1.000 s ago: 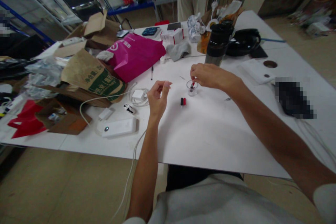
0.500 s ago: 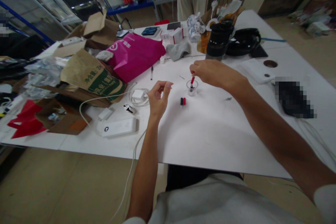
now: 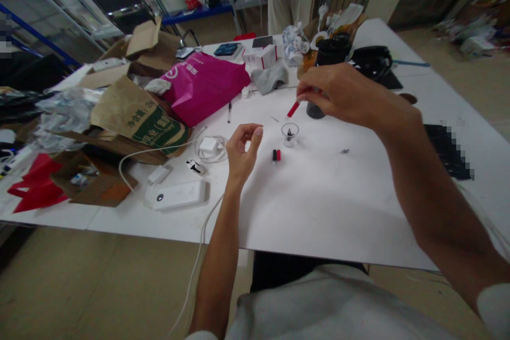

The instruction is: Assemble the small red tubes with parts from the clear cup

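My right hand [image 3: 330, 87] pinches a slim red rod [image 3: 294, 109], tilted and held above the small clear cup [image 3: 290, 141]. The rod's lower end is apart from the rim. Inside the cup lies a small dark piece. My left hand [image 3: 244, 144] is to the left of the cup, its thumb and forefinger brought together in a loop; whatever may be between the tips is too small to make out. Just in front of the cup, a short black piece [image 3: 274, 155] and a short red piece [image 3: 278, 155] lie side by side on the white table [image 3: 303, 212].
Left of my left hand are a coiled white cable [image 3: 220, 155] and a white power bank [image 3: 179, 195]. Behind are a magenta bag [image 3: 207, 85], a grey cloth [image 3: 270, 79] and open cartons. A small metal piece [image 3: 345, 151] lies to the right. Someone stands beyond the table.
My right hand has lifted the red rod up out of the cup and shifted slightly right. A small dark piece stays in the cup. My left hand has barely moved.
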A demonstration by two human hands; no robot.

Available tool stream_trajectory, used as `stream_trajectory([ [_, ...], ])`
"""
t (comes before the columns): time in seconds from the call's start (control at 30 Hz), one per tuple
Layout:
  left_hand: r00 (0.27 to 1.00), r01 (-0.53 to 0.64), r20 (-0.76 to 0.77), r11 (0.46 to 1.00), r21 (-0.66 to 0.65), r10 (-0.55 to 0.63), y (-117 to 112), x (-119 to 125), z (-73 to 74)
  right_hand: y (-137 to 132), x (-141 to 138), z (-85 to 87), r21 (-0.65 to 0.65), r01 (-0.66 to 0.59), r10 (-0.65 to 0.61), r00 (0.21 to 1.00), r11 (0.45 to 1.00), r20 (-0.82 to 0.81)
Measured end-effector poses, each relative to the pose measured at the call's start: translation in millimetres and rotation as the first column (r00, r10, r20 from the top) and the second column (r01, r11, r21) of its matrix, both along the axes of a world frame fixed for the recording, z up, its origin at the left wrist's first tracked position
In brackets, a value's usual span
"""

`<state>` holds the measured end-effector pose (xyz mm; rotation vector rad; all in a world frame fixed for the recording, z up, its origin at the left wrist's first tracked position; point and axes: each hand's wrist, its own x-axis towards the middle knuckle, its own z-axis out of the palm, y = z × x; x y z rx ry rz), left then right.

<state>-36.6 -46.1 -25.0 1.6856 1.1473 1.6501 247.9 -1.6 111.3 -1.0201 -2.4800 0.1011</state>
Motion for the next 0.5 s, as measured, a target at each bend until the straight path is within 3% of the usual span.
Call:
stream_trajectory([
  [0.13,0.996,0.057,-0.067,0.997,0.051,-0.054,-5.0,10.0,-4.8,-3.3,-2.1,-5.3,-0.068,-0.077,0.069,0.992,0.995,-0.103],
  [0.3,0.98,0.125,-0.172,0.983,0.133,-0.101,-13.3,25.5,-6.2,-11.3,-12.8,-11.4,-0.148,-0.174,0.158,0.981,0.974,-0.112],
  [0.5,0.98,0.113,-0.18,0.985,0.132,-0.088,-17.2,32.1,-7.3,-17.9,-6.7,-31.1,-0.237,-0.124,0.076,0.977,0.964,-0.201],
])
